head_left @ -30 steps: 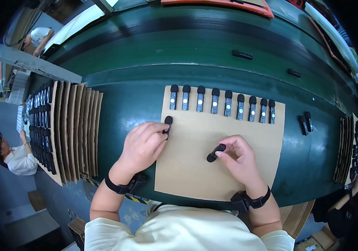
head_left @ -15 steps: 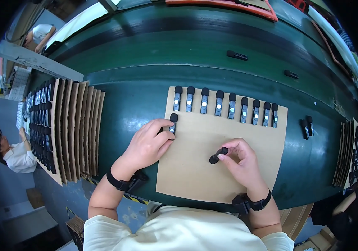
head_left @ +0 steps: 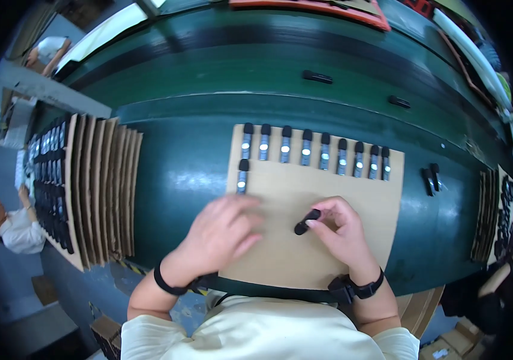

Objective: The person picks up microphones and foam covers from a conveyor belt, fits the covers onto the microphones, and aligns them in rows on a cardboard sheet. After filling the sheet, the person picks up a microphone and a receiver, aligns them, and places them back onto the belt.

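Observation:
Between the thumb and fingers of my right hand (head_left: 339,231) is a small black clip-on microphone (head_left: 306,223) with a foam tip, held tilted above the cardboard sheet (head_left: 292,264). My left hand (head_left: 223,231), blurred by motion, hovers over the sheet's left side with its fingers apart and nothing seen in them. Just beyond it lies a lone microphone (head_left: 242,176), the first of a second row. Along the sheet's far edge runs a row of several like microphones (head_left: 286,144), foam tips pointing away from me, each with a pale round spot.
Upright cardboard sheets with microphones (head_left: 88,186) stand at the left, and another stack (head_left: 485,210) at the far right. Two loose microphones (head_left: 431,180) lie right of my sheet. Farther off, single microphones (head_left: 317,77) rest on the green surface. Other people (head_left: 16,222) are at the sides.
My left hand has let go of the microphone at the left of the second row and drawn back toward me. My right hand still holds its microphone in about the same place.

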Action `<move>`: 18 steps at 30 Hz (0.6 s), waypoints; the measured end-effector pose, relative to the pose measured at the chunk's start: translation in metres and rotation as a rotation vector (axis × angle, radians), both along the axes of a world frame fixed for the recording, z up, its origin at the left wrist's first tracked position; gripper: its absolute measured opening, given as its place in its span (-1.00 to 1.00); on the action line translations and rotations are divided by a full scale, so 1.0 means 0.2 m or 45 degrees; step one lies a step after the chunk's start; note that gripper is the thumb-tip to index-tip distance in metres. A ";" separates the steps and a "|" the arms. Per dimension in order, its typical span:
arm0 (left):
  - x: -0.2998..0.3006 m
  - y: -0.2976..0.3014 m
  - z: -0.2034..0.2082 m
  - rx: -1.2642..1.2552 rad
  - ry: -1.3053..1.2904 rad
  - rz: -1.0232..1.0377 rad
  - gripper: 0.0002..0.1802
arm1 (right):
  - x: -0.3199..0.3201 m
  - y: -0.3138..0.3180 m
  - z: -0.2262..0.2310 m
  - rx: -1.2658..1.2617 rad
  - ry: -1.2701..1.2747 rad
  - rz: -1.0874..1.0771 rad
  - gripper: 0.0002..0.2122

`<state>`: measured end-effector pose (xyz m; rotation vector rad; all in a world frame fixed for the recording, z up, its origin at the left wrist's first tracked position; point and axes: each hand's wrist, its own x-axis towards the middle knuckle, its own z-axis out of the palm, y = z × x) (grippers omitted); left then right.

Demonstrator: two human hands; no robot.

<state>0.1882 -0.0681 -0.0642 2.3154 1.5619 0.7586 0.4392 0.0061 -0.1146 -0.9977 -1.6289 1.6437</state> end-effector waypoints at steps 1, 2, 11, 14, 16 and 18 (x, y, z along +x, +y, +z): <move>0.05 -0.04 0.01 -0.104 0.035 -0.046 -0.62 | 0.00 0.00 0.00 -0.022 0.027 0.003 -0.74; 0.09 -0.07 0.01 -0.202 0.065 -0.102 -0.60 | 0.01 0.01 0.01 -0.005 -0.001 -0.032 -0.74; 0.23 -0.15 -0.02 -0.321 0.258 -0.221 -0.30 | 0.07 0.03 0.18 0.319 -0.091 -0.126 -0.76; 0.23 -0.15 -0.02 -0.345 0.309 -0.195 -0.29 | 0.15 0.06 0.23 0.493 -0.227 -0.155 -0.77; 0.23 -0.16 -0.02 -0.333 0.302 -0.206 -0.29 | 0.26 0.12 0.25 0.587 -0.433 -0.244 -0.74; 0.23 -0.16 -0.02 -0.336 0.308 -0.207 -0.30 | 0.38 0.19 0.26 0.645 -0.502 -0.289 -0.74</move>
